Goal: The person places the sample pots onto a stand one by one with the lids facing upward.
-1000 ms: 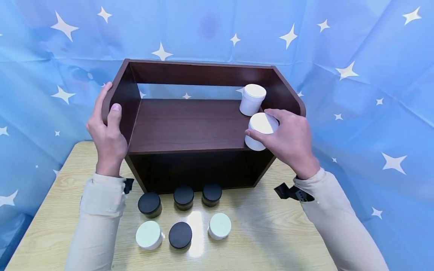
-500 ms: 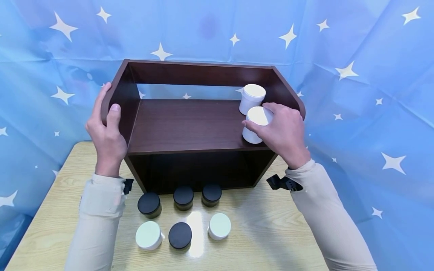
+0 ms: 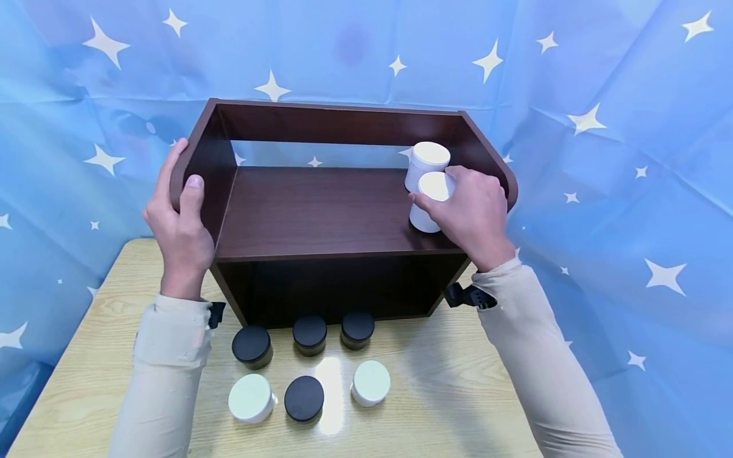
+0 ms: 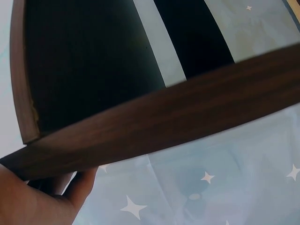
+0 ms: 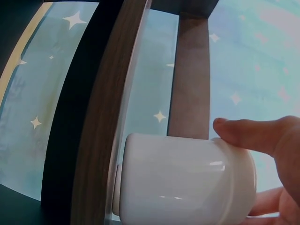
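A dark brown two-tier wooden shelf (image 3: pixel 321 210) stands on the table. My left hand (image 3: pixel 182 232) grips its left side panel, thumb on the inner face and fingers outside; the left wrist view shows the hand at the panel's edge (image 4: pixel 154 126). On the upper tier's right end, my right hand (image 3: pixel 475 213) pinches a white lidded jar (image 5: pixel 183 180) around its lid, between thumb and fingers. The held jar is upright at the upper board, directly in front of another white jar (image 3: pixel 426 166), which it partly hides.
On the wooden table (image 3: pixel 446 394), in front of the shelf, are several black-lidded jars, one a black jar (image 3: pixel 304 398), and two white jars, a left one (image 3: pixel 251 398) and a right one (image 3: pixel 371 383). A blue star-patterned curtain (image 3: pixel 355 51) hangs behind.
My right hand has moved the held white jar back along the upper tier, closer to the rear white jar. The left hand keeps its grip on the side panel.
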Action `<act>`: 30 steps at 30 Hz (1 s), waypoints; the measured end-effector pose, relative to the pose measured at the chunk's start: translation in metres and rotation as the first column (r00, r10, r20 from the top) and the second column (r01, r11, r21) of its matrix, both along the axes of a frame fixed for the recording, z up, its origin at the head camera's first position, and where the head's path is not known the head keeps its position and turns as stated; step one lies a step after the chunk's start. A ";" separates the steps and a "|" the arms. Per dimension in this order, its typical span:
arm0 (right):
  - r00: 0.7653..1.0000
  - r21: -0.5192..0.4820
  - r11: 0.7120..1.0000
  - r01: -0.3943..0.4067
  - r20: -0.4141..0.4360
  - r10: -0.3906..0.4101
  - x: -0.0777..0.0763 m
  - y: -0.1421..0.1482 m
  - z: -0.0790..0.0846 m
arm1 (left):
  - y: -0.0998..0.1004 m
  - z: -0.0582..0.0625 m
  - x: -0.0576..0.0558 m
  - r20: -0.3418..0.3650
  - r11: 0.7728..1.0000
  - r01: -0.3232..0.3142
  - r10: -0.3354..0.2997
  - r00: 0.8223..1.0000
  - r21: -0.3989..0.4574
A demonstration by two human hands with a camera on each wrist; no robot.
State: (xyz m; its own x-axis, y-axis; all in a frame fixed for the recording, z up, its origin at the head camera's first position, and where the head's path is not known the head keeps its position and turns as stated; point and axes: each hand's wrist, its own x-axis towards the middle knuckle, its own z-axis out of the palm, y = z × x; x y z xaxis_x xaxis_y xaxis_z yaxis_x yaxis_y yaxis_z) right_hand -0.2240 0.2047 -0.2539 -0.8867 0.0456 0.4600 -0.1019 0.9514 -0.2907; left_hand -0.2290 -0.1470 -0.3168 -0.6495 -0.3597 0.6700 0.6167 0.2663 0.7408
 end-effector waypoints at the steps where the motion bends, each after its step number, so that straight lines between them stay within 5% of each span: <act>1: 1.000 0.002 1.000 0.004 0.004 -0.004 -0.001 0.000 0.000 | 0.000 0.000 0.000 0.002 1.000 -0.001 0.001 1.000 0.003; 30: 0.993 0.089 0.993 0.080 0.076 -0.087 -0.013 -0.006 -0.002 | 0.001 0.001 0.001 0.036 1.000 0.001 -0.002 0.999 0.031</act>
State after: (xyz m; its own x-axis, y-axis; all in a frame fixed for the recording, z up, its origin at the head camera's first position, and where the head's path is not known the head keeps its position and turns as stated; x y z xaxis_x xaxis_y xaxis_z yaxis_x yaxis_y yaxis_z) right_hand -0.2366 0.1991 -0.2560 -0.9152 0.0846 0.3940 -0.0006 0.9774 -0.2113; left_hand -0.2285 -0.1458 -0.3161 -0.6734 -0.3789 0.6348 0.5903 0.2414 0.7703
